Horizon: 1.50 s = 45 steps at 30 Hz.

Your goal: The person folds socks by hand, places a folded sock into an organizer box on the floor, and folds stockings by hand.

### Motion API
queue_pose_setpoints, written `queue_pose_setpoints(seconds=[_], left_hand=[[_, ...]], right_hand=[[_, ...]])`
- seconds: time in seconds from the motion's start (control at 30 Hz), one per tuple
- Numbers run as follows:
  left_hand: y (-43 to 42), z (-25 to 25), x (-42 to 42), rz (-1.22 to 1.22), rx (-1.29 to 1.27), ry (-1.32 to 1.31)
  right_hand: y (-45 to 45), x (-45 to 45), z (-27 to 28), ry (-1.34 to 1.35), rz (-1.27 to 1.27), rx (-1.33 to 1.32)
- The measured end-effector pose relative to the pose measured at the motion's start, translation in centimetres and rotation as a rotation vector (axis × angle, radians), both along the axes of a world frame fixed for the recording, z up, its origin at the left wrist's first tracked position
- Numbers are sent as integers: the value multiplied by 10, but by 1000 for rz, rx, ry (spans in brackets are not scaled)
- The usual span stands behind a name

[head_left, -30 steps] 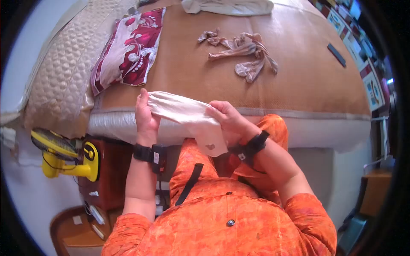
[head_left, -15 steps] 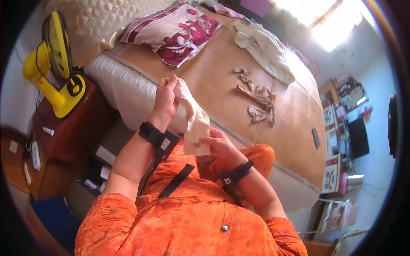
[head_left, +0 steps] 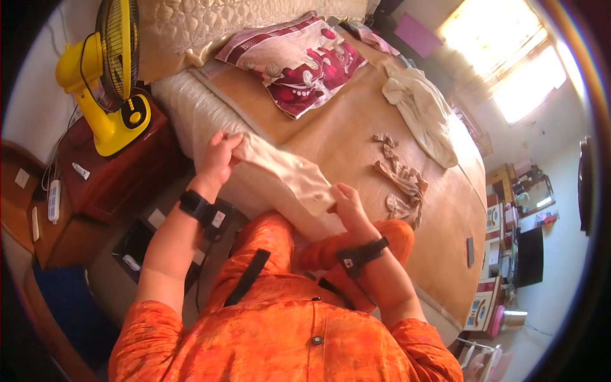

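A long cream cloth [head_left: 287, 176], perhaps a sock or a sleeve-like piece, is stretched between my two hands above my lap and the bed's near edge. My left hand [head_left: 219, 158] is closed on its upper left end. At the lower right end, my right hand [head_left: 348, 205] pinches the cloth between thumb and fingers. Folds run along its length, and its exact kind is unclear. Beyond my right hand, a crumpled brownish cloth [head_left: 402, 181] lies on the bed mat [head_left: 356, 146].
A patterned pillow [head_left: 299, 63] and a pale garment [head_left: 420, 114] rest on the bed. To the left, a yellow fan [head_left: 118, 121] stands on a dark red nightstand [head_left: 121, 178]. A small dark remote-like object [head_left: 470, 252] lies near the bed's right edge.
My hands have moved apart, the left one outward and down, the right one slightly right. The cream cloth, hanging slanted before, is now pulled out wide between them. The view has shifted.
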State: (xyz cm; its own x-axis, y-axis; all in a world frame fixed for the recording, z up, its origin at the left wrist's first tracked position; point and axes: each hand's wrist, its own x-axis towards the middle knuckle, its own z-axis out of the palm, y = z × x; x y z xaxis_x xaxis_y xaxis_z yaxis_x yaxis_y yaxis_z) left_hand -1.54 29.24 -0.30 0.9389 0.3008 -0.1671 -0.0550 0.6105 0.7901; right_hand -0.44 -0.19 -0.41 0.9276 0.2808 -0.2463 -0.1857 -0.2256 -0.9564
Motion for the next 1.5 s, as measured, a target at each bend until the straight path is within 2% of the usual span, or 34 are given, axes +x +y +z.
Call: queue_pose_setpoints(seconds=[0.03,0.1,0.27,0.33,0.37,0.47,0.57,0.63,0.67,0.77,0.83,0.87,0.97,1.03,1.07,1.1,1.17,1.23,1.3,1.37,1.43,1.5], left_hand=[[-5,-4,-1,2,7,0],[-22,-12,-5,-163,76,141],[-79,-14,11,-377,114,236],[-99,-12,20,-472,170,247],[-107,-12,25,-553,207,242],[-129,-26,45,-714,242,249],[-146,-60,53,-709,262,380],[-159,-75,43,-636,191,478],[-165,-79,37,-649,202,490],[-182,-73,21,-711,219,546],[-189,-64,17,-835,51,550],[-192,-58,17,-940,25,520],[-198,-64,22,-1036,-1,579],[-200,-73,24,-1003,-8,598],[-200,-78,25,-967,-9,608],[-201,-80,24,-974,-8,614],[-202,-84,24,-950,123,551],[-204,-86,27,-980,153,532],[-205,-89,28,-994,213,484],[-204,-91,25,-1012,226,476],[-203,-93,25,-1023,218,433],[-205,-95,22,-1024,159,426]], right_hand=[[-10,3,-1,28,-104,48],[-36,10,-2,2,-150,93],[-102,43,0,-130,-425,68],[-118,57,8,-202,-499,267],[-121,60,15,-151,-555,420],[-137,77,2,-208,-600,565],[-143,75,-13,-175,-565,509],[-146,65,-27,-200,-633,259],[-148,65,-38,-128,-590,129],[-142,58,-51,134,-266,-29],[-132,57,-54,343,-169,87],[-129,56,-53,348,-172,86],[-125,55,-45,379,-298,185],[-126,57,-57,148,-348,117],[-129,59,-62,75,-322,10],[-127,57,-56,80,-329,12],[-118,53,-39,-241,-195,-45],[-109,55,-45,-184,-175,-12],[-99,58,-48,-651,-112,-275],[-90,64,-54,-636,-64,-310],[-83,71,-57,-743,-32,-572],[-76,76,-62,-677,-11,-683]])
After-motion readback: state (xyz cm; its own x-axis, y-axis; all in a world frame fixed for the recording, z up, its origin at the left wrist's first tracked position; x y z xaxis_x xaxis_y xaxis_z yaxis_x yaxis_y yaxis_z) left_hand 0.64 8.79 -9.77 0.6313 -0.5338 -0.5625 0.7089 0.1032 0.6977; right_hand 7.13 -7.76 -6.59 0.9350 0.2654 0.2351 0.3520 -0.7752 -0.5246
